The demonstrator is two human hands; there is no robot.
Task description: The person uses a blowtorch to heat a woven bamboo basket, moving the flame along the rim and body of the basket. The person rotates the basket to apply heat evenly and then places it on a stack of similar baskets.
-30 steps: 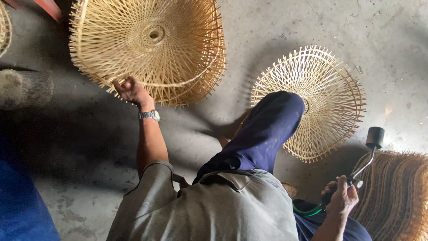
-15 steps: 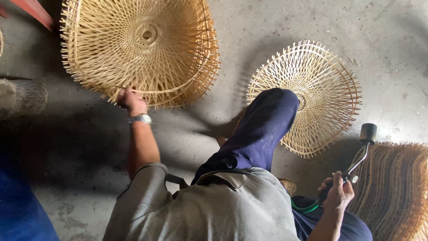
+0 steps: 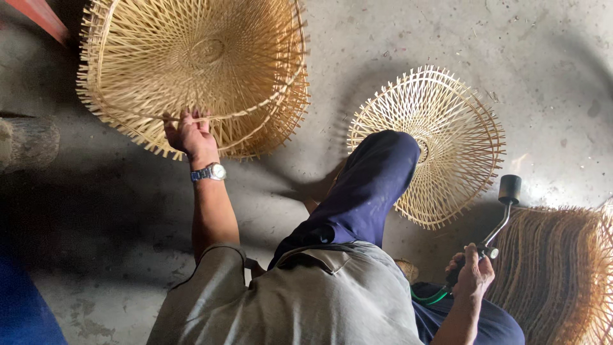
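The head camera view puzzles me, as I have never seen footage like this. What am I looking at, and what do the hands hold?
There is no machine here: a person wears a camera on the head, so you look down over their shoulders and knee. The left hand grips the rim of a large woven basket frame. The right hand holds a metal torch-like tool with a green hose. A second, flatter woven piece lies on the concrete floor, and a darker woven piece sits at the right.
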